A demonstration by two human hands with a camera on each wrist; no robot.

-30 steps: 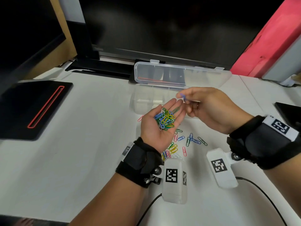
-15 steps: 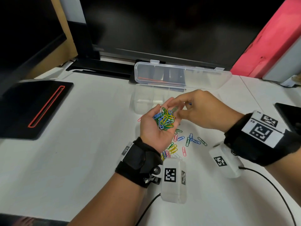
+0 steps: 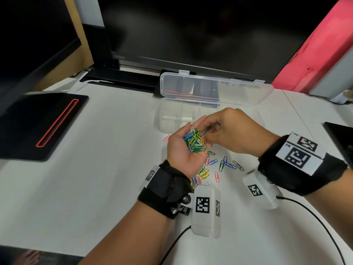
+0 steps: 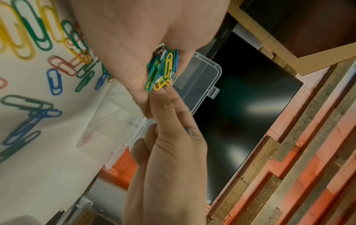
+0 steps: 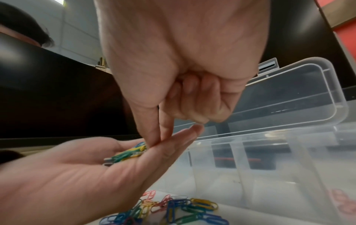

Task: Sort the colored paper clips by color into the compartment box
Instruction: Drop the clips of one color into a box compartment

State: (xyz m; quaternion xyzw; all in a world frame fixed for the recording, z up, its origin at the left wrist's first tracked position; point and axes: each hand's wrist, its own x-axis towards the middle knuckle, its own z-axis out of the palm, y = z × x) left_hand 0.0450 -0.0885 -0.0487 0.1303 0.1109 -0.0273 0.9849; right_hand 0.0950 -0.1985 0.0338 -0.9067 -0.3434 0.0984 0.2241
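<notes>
Left hand (image 3: 183,150) cups a pile of clips (image 3: 194,140) like a tray; right hand (image 3: 229,131) pinches into it, probably picking one colour for the box (image 3: 172,119).

We've got our left hand (image 3: 186,150) turned palm-up with the fingers loosely cupped, while our right hand (image 3: 232,131) reaches across knuckles-up, thumb and index fingertips (image 5: 154,137) pinched together right down at the left palm, other fingers curled in.
</notes>
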